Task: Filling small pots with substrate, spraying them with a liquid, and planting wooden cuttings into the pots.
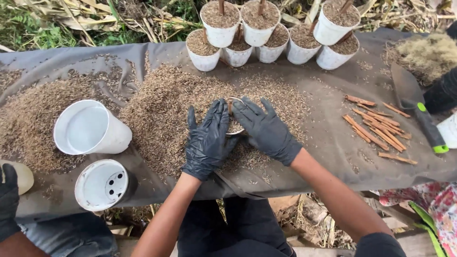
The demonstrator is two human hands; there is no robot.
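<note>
Both my hands wear black gloves and cup a small white pot (pixel 234 127) at the middle of the table. My left hand (pixel 207 139) wraps its left side and my right hand (pixel 267 130) covers its right side. The pot holds brown husk mix with a short brown stick (pixel 230 107) standing in it. It sits in a wide heap of loose husks (pixel 162 109) spread over a grey sheet (pixel 328 138).
Several filled white pots (pixel 259 33) with sticks stand at the back. Two empty white pots (pixel 90 127) (pixel 102 184) lie on their sides at left. A pile of brown sticks (pixel 378 127) and a green-handled trowel (pixel 419 107) lie right. Another person's black-gloved hand (pixel 8 200) is at bottom left.
</note>
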